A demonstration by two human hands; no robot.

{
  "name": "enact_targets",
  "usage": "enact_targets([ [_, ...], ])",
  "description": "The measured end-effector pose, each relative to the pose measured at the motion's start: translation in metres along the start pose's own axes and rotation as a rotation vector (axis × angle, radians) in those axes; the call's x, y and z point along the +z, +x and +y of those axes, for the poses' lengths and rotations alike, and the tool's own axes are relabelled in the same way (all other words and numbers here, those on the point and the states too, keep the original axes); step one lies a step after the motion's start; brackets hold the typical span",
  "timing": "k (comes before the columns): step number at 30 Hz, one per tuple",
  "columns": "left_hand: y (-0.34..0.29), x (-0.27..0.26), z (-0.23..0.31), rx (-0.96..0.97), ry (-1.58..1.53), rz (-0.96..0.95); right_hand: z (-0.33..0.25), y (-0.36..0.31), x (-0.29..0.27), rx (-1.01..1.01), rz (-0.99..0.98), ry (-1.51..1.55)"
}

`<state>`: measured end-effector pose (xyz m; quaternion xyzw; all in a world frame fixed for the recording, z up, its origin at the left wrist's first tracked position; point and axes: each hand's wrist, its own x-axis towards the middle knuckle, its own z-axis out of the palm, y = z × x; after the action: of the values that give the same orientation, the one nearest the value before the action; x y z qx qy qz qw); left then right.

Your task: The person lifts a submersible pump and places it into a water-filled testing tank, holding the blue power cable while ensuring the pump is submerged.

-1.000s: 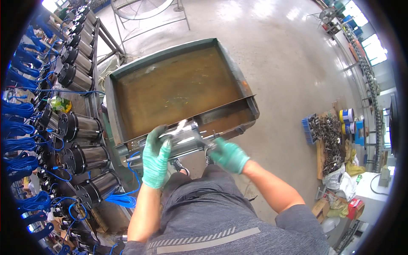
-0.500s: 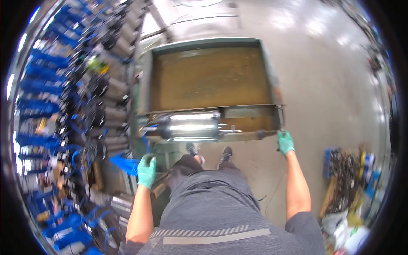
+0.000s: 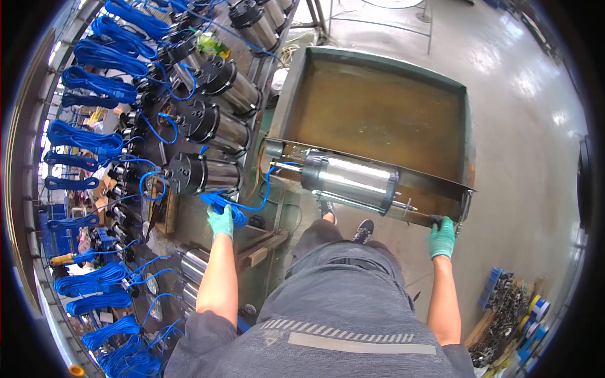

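Note:
A shiny metal cylinder with black ends, seemingly a pump motor, lies across the narrow trough along the near side of a water tank. A blue cable runs from the motor's left end to a blue cable coil. My left hand, in a green glove, is closed on this coil beside the standing motors. My right hand, also gloved, is closed at the trough's near right corner, beside a small dark block. Its fingertips are partly hidden against the rim.
Several upright steel motors stand in rows on the left, with blue cable coils beyond them. Brownish water fills the tank. A blue crate and a heap of dark metal parts are on the floor at right.
My view has turned, so the tank and motor now appear slanted and farther right. My left hand has moved up closer to the standing motors with the blue coil; my right hand stays by the trough's corner.

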<state>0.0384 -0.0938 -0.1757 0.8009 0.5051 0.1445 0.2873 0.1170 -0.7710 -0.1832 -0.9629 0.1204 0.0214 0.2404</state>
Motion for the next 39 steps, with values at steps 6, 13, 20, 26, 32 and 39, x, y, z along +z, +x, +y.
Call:
enact_targets([
  [6,0.049,0.013,-0.014,-0.297,-0.064,-0.094,-0.003,0.011,0.003,0.002,-0.018,-0.051],
  [13,0.026,-0.004,0.02,-0.524,-0.375,-0.159,-0.051,0.009,-0.057,0.063,-0.173,-0.071],
  [20,-0.058,-0.047,-0.006,-0.561,-1.429,-0.531,-0.011,-0.014,-0.125,0.313,-0.475,0.286],
  [26,-0.116,-0.097,0.066,-0.459,-1.541,-0.338,-0.028,-0.046,-0.182,0.612,-0.504,0.956],
  [32,-0.124,-0.158,0.076,-0.183,-1.586,-0.48,-0.045,-0.034,-0.223,0.391,-0.308,1.178],
  [39,-0.118,-0.155,0.152,0.285,-1.541,-0.689,-0.08,0.015,-0.146,0.153,-0.165,1.531],
])
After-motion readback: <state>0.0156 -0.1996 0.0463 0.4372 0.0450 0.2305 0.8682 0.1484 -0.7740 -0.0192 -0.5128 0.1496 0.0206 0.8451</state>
